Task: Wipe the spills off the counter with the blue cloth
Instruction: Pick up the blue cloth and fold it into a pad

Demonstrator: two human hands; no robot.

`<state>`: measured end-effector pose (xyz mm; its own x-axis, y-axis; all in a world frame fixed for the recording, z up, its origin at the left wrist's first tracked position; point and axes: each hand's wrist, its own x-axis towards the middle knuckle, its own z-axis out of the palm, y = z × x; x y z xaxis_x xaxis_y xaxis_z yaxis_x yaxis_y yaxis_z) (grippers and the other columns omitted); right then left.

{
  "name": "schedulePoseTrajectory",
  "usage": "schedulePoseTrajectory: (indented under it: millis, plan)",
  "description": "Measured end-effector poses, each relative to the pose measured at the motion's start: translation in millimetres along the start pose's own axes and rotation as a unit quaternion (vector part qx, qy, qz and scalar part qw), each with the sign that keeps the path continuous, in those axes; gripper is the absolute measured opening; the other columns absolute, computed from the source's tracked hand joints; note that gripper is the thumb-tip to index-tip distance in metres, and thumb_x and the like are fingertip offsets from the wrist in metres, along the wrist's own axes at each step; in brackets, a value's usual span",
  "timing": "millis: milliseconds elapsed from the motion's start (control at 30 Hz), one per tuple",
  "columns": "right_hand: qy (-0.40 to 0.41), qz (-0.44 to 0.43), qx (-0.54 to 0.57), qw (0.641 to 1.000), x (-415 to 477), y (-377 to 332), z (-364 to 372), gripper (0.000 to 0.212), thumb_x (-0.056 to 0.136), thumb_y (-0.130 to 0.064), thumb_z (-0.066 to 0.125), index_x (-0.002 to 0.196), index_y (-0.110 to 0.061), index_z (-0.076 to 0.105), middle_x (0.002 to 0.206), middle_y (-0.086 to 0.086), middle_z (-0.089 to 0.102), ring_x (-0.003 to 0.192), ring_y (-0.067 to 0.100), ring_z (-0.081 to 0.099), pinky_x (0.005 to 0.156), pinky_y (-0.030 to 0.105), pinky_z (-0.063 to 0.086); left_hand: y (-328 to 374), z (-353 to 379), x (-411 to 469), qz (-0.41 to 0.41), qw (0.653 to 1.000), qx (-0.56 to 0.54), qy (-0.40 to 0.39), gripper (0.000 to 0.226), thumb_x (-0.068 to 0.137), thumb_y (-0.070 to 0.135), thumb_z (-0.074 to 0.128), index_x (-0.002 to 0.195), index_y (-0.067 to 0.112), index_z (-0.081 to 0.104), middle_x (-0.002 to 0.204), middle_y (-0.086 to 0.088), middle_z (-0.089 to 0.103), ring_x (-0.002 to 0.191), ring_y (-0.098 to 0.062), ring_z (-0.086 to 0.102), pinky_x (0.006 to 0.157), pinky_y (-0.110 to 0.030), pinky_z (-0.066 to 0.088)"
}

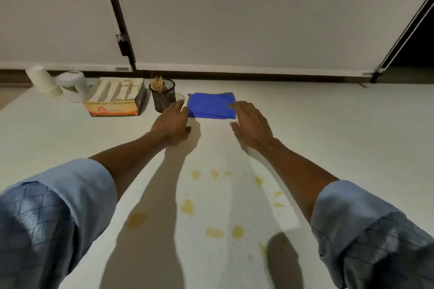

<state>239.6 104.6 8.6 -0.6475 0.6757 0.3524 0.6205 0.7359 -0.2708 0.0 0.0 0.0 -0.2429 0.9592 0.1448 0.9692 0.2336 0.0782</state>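
A folded blue cloth (210, 105) lies flat on the white counter (340, 129), toward the back and near the middle. My left hand (172, 122) is at the cloth's left edge, fingers apart, holding nothing. My right hand (250, 124) reaches over the cloth's right end, fingertips touching or just above it, fingers spread. Several yellow spills (187, 207) dot the counter nearer to me, between my two forearms, with one larger blot (137, 219) under my left arm's shadow.
Left of the cloth stand a black mesh cup of wooden sticks (162, 96), a small clear glass (180, 97), a box of sachets (117, 97), a plastic tub (72, 87) and stacked paper cups (43, 81). White cabinet doors (234, 19) rise behind the counter.
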Motion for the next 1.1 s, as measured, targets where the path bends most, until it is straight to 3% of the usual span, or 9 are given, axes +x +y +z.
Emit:
schedulePoseTrajectory:
  millis: [133,233,300,400,500,600,767,933,1100]
  plan:
    - [-0.054,0.007,-0.018,0.998,12.4,17.7,25.7,0.040,0.098,-0.018,0.064,0.137,-0.021,0.060,0.150,0.007,0.050,0.125,0.026,0.059,0.085,0.033,0.055,2.2,14.4,13.2,-0.018,0.999,-0.042,-0.023,0.057,0.098,0.027,0.073,0.146,0.003,0.054,0.157,-0.021,0.046,0.137,-0.040,0.052,0.101,-0.049,0.054]
    - [-0.072,0.018,0.000,0.997,26.4,28.3,40.3,0.031,0.100,-0.022,0.060,0.130,-0.024,0.061,0.144,0.002,0.051,0.099,0.013,0.058,0.065,0.008,0.034,2.5,26.7,25.2,-0.013,0.998,-0.052,-0.016,0.039,0.097,0.024,0.069,0.130,0.004,0.063,0.147,-0.017,0.051,0.119,-0.036,0.060,0.090,-0.047,0.058]
    - [-0.093,0.011,-0.015,0.995,37.5,31.6,43.5,0.027,0.101,-0.025,0.058,0.127,-0.024,0.063,0.146,0.003,0.050,0.100,0.012,0.052,0.065,0.011,0.034,-0.4,29.5,34.5,-0.005,0.999,-0.037,-0.034,0.032,0.098,0.024,0.067,0.123,0.004,0.064,0.151,-0.015,0.047,0.120,-0.034,0.058,0.088,-0.047,0.058]
    - [-0.112,-0.002,-0.044,0.993,46.2,31.4,46.8,0.018,0.098,-0.016,0.063,0.112,-0.023,0.071,0.151,0.006,0.049,0.117,0.025,0.059,0.086,0.030,0.053,-4.7,31.6,50.4,0.014,0.997,-0.042,-0.060,0.038,0.101,0.026,0.064,0.131,0.004,0.058,0.161,-0.016,0.040,0.133,-0.036,0.052,0.095,-0.050,0.055]
    - [-0.119,-0.009,-0.042,0.992,50.8,30.8,49.3,0.022,0.098,-0.009,0.061,0.114,-0.020,0.070,0.132,0.004,0.060,0.112,0.028,0.062,0.090,0.043,0.059,-6.8,36.3,56.1,0.015,0.995,-0.070,-0.068,0.032,0.101,0.026,0.061,0.126,0.007,0.055,0.141,-0.019,0.057,0.115,-0.034,0.060,0.089,-0.046,0.053]
    - [-0.124,-0.013,-0.044,0.991,57.4,32.9,54.1,0.031,0.098,-0.005,0.062,0.126,-0.017,0.068,0.125,0.003,0.063,0.109,0.026,0.061,0.090,0.040,0.059,-8.8,44.3,52.1,0.018,0.995,-0.087,-0.036,0.026,0.103,0.023,0.057,0.121,0.005,0.060,0.129,-0.017,0.061,0.105,-0.032,0.062,0.086,-0.044,0.054]
    - [-0.037,0.002,-0.042,0.998,58.9,36.2,63.4,0.015,0.098,0.000,0.058,0.095,-0.011,0.068,0.092,0.003,0.059,0.086,0.023,0.062,0.064,0.028,0.046,-6.1,44.9,44.7,0.024,0.995,-0.093,0.015,0.017,0.104,0.013,0.050,0.110,0.003,0.063,0.119,-0.019,0.063,0.101,-0.032,0.058,0.081,-0.041,0.047]
    - [-0.002,0.003,-0.023,1.000,54.3,33.3,55.5,0.009,0.096,-0.011,0.069,0.098,-0.014,0.077,0.094,0.008,0.071,0.083,0.019,0.067,0.075,0.032,0.060,-6.3,29.7,28.7,0.018,0.991,-0.104,0.078,0.014,0.101,0.005,0.060,0.111,0.004,0.069,0.118,-0.016,0.068,0.106,-0.031,0.066,0.088,-0.044,0.058]
    - [0.032,0.018,0.027,0.999,53.2,23.3,27.8,0.016,0.088,-0.016,0.071,0.097,-0.028,0.067,0.093,-0.004,0.069,0.082,0.012,0.061,0.070,0.025,0.047,-10.4,-3.2,20.3,0.010,0.975,-0.158,0.156,0.011,0.095,0.000,0.071,0.101,0.009,0.072,0.104,-0.015,0.075,0.097,-0.029,0.071,0.081,-0.038,0.058]
